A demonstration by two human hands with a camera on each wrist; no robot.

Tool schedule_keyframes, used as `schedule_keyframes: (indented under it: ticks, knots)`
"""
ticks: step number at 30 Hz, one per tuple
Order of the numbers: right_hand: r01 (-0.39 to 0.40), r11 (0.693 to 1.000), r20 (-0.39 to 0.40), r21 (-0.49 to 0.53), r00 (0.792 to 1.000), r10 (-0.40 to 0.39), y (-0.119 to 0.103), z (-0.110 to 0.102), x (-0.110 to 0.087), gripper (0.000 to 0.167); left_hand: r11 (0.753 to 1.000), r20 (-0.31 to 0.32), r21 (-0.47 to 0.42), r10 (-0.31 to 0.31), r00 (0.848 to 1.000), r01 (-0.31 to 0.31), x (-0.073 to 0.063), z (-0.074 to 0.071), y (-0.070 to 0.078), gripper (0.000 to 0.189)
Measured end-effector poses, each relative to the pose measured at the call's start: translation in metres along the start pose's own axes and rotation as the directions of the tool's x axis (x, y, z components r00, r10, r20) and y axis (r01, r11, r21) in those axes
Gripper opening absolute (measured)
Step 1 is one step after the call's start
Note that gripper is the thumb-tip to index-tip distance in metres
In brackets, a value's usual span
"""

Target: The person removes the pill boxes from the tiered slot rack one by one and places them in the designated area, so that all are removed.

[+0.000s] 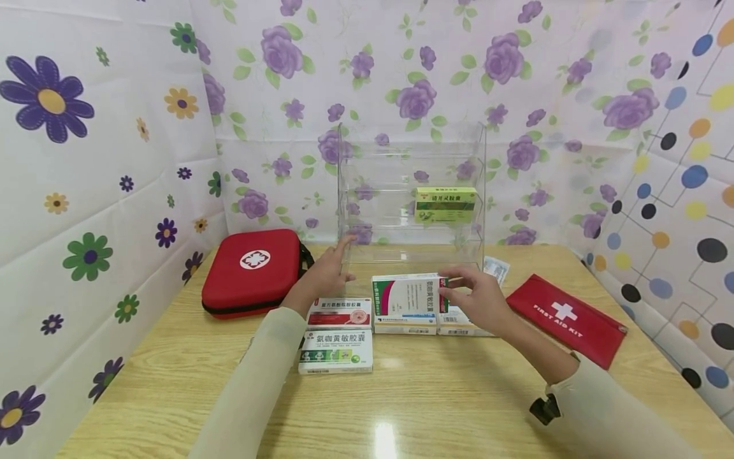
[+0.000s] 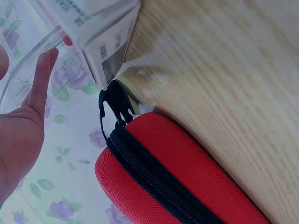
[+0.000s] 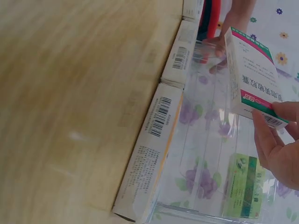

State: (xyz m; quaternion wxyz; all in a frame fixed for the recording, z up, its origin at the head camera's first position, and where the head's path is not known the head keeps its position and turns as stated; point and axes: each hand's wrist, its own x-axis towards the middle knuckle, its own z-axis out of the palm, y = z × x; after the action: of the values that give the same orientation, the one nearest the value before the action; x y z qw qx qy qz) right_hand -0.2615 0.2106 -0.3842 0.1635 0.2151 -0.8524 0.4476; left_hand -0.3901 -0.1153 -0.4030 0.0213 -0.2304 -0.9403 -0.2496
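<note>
My right hand (image 1: 478, 303) pinches a white medicine box (image 1: 406, 296) with green and magenta edges by its right end, thumb on one side and fingers on the other. The right wrist view shows this medicine box (image 3: 252, 70) tilted, above the row of boxes. At the left side of a clear acrylic rack (image 1: 401, 257) is my left hand (image 1: 325, 274), fingers extended and right by the rack's edge, holding nothing. A yellow-green medicine box (image 1: 445, 207) stands on the rack's right side, also visible in the right wrist view.
On the table lie a red-and-white medicine box (image 1: 339, 314), a white-and-green one (image 1: 336, 352) and further white boxes (image 1: 406, 329) before the rack. A red hard case (image 1: 252, 271) stands left; a red first aid pouch (image 1: 564, 319) lies right. Patterned cloth walls (image 1: 367, 64) surround the table.
</note>
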Motion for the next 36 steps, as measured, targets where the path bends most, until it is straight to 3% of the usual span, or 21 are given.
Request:
schedule_keyframes:
  ticks: [8,12,17,29,36]
  knots:
    - [-0.015,1.0,0.031,0.026,0.999,0.014,-0.006,0.0,-0.021,0.029,1.0,-0.002,-0.012,-0.017,1.0,0.017,0.0,0.0,0.002,0.089]
    - [-0.079,0.996,0.097,0.045,0.993,0.074,-0.006,0.001,-0.028,0.029,1.0,-0.004,-0.016,-0.009,1.0,0.009,0.0,0.001,0.001,0.089]
    - [-0.179,0.983,0.193,0.048,0.967,0.167,-0.003,0.001,-0.034,0.028,1.0,-0.002,-0.023,-0.004,1.0,0.004,0.001,0.002,-0.001,0.089]
    - [-0.273,0.961,0.332,0.031,0.91,0.248,0.005,0.003,-0.04,0.028,1.0,0.0,-0.028,-0.014,1.0,0.014,0.001,0.002,-0.001,0.089]
    - [-0.36,0.933,0.391,0.01,0.86,0.328,0.01,0.002,-0.04,0.032,1.0,-0.021,-0.013,-0.012,1.0,0.012,0.003,0.004,-0.003,0.09]
